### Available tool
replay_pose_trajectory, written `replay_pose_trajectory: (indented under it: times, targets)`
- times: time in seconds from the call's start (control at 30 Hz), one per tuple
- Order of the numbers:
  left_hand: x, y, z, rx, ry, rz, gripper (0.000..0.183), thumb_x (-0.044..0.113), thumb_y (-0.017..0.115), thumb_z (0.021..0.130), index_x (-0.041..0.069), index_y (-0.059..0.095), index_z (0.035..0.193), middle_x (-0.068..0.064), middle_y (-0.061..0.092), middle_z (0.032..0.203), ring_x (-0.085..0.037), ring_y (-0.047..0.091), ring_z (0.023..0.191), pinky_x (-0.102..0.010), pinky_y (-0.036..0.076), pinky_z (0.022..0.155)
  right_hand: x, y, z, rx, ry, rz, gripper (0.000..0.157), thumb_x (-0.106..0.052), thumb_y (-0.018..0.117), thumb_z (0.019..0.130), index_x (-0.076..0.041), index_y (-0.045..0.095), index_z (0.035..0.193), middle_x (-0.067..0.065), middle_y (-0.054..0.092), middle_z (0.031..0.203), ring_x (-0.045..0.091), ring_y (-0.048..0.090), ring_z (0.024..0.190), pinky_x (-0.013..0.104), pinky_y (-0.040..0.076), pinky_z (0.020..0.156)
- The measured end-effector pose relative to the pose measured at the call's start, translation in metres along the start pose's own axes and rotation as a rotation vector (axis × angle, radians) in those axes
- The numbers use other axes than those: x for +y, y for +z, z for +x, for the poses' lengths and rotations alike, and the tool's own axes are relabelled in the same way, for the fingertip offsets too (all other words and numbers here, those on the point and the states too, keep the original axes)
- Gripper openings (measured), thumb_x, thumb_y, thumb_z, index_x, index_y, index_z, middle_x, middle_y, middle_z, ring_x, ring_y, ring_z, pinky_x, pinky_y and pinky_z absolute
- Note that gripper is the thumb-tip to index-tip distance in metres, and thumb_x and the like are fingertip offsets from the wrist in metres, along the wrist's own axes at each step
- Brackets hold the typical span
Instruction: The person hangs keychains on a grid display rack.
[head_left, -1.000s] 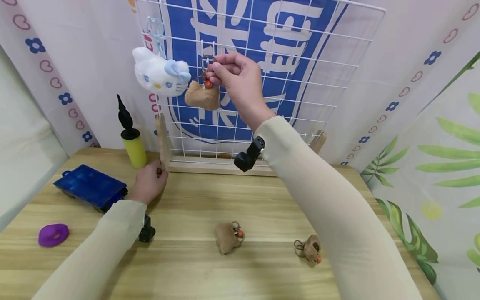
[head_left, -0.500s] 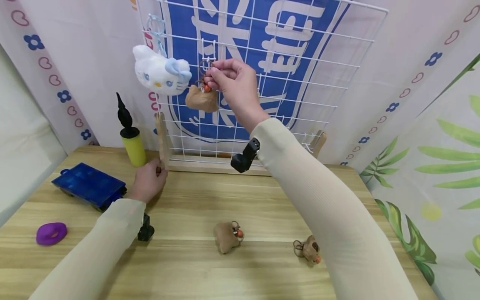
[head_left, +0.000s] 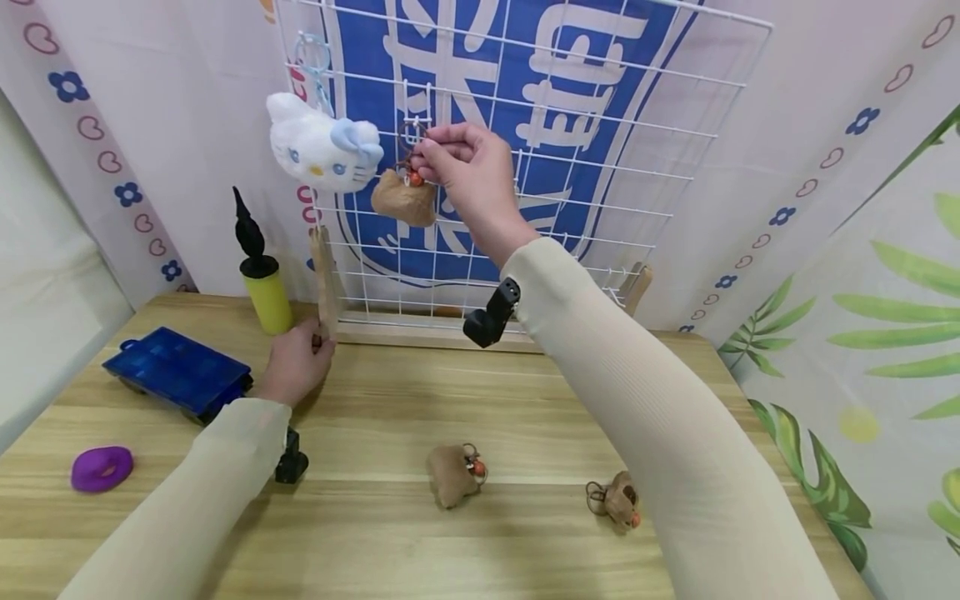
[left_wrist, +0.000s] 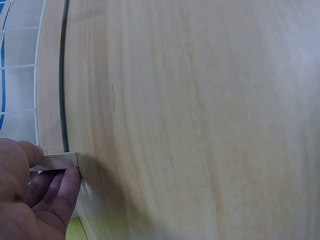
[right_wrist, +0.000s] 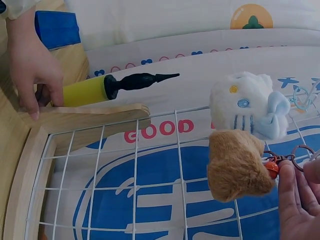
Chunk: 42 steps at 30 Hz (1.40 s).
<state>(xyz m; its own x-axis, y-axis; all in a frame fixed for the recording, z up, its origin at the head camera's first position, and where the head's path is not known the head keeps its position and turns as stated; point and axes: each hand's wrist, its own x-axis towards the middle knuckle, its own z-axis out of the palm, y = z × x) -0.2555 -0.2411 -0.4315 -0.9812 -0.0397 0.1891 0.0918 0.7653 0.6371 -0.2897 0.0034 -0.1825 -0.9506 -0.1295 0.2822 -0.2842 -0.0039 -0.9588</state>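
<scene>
My right hand (head_left: 472, 175) pinches the metal clasp of a brown plush keychain (head_left: 403, 200), high in front of a white wire grid rack. Its key ring (right_wrist: 301, 156) is right at a white hook on the grid, and an orange bell (right_wrist: 271, 169) sits beside the fingertips. Just left of it hangs a white cat-head plush keychain (head_left: 322, 152) with a blue bow. Low at the left, my left hand (head_left: 298, 360) grips the end of the rack's wooden foot (left_wrist: 62, 161) between thumb and fingers.
Two more brown plush keychains, a square-looking one (head_left: 450, 475) and a smaller one (head_left: 622, 500), lie on the wooden table. At the left are a yellow hand pump (head_left: 267, 300), a blue toy car (head_left: 180, 367) and a purple ring-shaped thing (head_left: 102, 468).
My right hand has come down and slightly left with the brown plush keychain, then stayed almost still at the hook. My left hand keeps its grip on the wooden foot.
</scene>
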Motion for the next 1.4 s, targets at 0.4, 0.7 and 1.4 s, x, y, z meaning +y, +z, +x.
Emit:
replay_pose_trajectory:
  times: [0.4, 0.7, 1.4]
  targets:
    - [-0.001, 0.0, 0.001, 0.005, 0.015, 0.01, 0.02, 0.01, 0.057, 0.104, -0.009, 0.058, 0.11, -0.024, 0.063, 0.093, -0.03, 0.059, 0.077, -0.037, 0.05, 0.067, 0.0, -0.014, -0.003, 0.014, -0.033, -0.027, 0.023, -0.006, 0.063, 0.103, 0.002, 0.065, 0.124, 0.017, 0.074, 0.118, 0.02, 0.074, 0.104, 0.022, 0.059, 0.092]
    - [-0.002, 0.0, 0.0, 0.003, 0.006, 0.014, 0.022, 0.01, 0.057, 0.104, -0.01, 0.058, 0.113, -0.024, 0.063, 0.093, -0.029, 0.059, 0.078, -0.037, 0.049, 0.067, -0.001, -0.027, -0.017, -0.008, -0.132, -0.087, 0.025, -0.008, 0.063, 0.103, 0.004, 0.064, 0.125, 0.017, 0.073, 0.116, 0.019, 0.074, 0.102, 0.024, 0.059, 0.095]
    - [-0.001, 0.002, 0.001, 0.001, -0.004, 0.016, 0.03, 0.012, 0.055, 0.105, -0.013, 0.057, 0.122, -0.032, 0.067, 0.107, -0.037, 0.066, 0.09, -0.052, 0.058, 0.08, 0.055, -0.088, -0.11, -0.346, -0.145, -0.377, 0.016, -0.007, 0.065, 0.102, 0.003, 0.068, 0.114, 0.016, 0.076, 0.105, 0.023, 0.075, 0.093, 0.031, 0.063, 0.085]
